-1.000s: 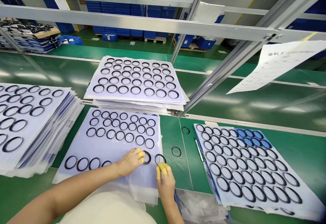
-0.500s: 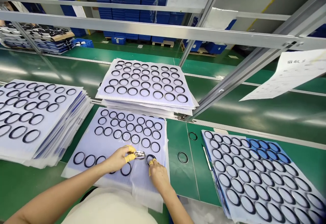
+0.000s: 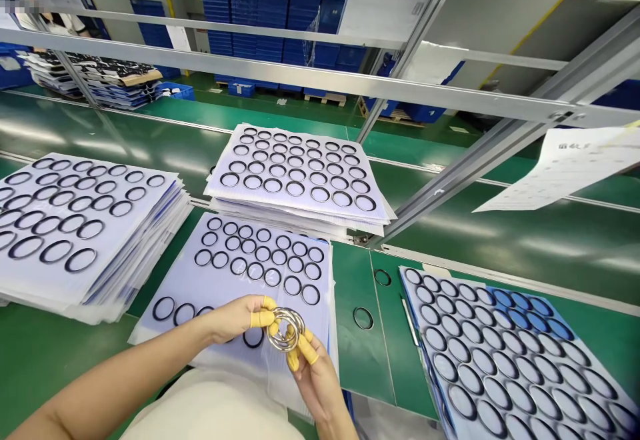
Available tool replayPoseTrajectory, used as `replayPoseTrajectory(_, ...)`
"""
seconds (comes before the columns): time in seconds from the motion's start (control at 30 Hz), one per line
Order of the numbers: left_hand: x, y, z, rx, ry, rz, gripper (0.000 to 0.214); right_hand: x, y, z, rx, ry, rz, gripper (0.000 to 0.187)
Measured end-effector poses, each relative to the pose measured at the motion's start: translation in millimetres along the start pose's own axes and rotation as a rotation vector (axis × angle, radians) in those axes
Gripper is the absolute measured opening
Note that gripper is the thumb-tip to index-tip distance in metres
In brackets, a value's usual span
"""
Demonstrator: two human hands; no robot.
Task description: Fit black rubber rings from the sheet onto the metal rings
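Observation:
Several shiny metal rings point(image 3: 286, 343) are bunched together between my two hands, tilted toward me. My left hand point(image 3: 245, 319) pinches them from the left side, with yellow covers on the fingertips. My right hand point(image 3: 311, 360), also in yellow finger covers, grips their lower right edge. Below them lies a sheet-covered stack point(image 3: 200, 288) bearing rows of dark-edged rings point(image 3: 255, 272) toward its far side. A shorter row of rings point(image 3: 163, 308) runs along its near side, partly hidden by my left forearm.
Ring-covered sheet stacks stand at left point(image 3: 125, 253), behind point(image 3: 300, 205) and at right point(image 3: 425, 360). Two loose rings point(image 3: 363, 318) lie on the green table point(image 3: 350, 353). A white pen point(image 3: 409, 322) lies beside the right stack. A metal frame point(image 3: 300, 77) crosses above, with a paper sheet point(image 3: 565, 170) hanging right.
My right hand has lifted off the sheet and come to the rings in my left hand. Both hands now hold the bunch together, turned to show its round faces.

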State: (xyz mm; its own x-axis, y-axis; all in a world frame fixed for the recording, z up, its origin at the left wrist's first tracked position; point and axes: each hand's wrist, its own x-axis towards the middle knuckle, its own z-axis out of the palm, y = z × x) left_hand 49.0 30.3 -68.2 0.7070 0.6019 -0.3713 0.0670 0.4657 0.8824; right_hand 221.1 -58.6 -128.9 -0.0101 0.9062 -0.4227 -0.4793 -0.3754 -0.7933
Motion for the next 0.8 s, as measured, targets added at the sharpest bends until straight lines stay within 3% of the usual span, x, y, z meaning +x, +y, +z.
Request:
replayPoseTrajectory(0.17,-8.5,5.7,-1.9,-0.045,0.031,0.036,0.036,-12.5,-3.8,29.9,0.162,-0.048,0.040,0.040)
replayPoseTrajectory(0.3,-18.0,8.0,-7.7,0.057,0.037,0.090,0.027,-15.1,-7.0,46.5,0.228,-0.083,0.042,0.040)
replayPoseTrajectory(0.47,-32.6,6.9,-12.9,0.388,0.213,0.130,0.022,-14.3,-8.6,66.3,0.169,-0.233,0.085,0.046)
replayPoseTrajectory(0.63,-43.0,-2.3,-19.8,0.865,0.435,0.389,0.031,-8.6,-5.8,84.8,0.156,-0.212,0.071,0.053)
replayPoseTrajectory(0.8,-48.4,-5.1,-30.6,1.178,0.478,0.537,0.030,-6.1,-3.7,98.9,0.136,-0.174,0.104,0.049)
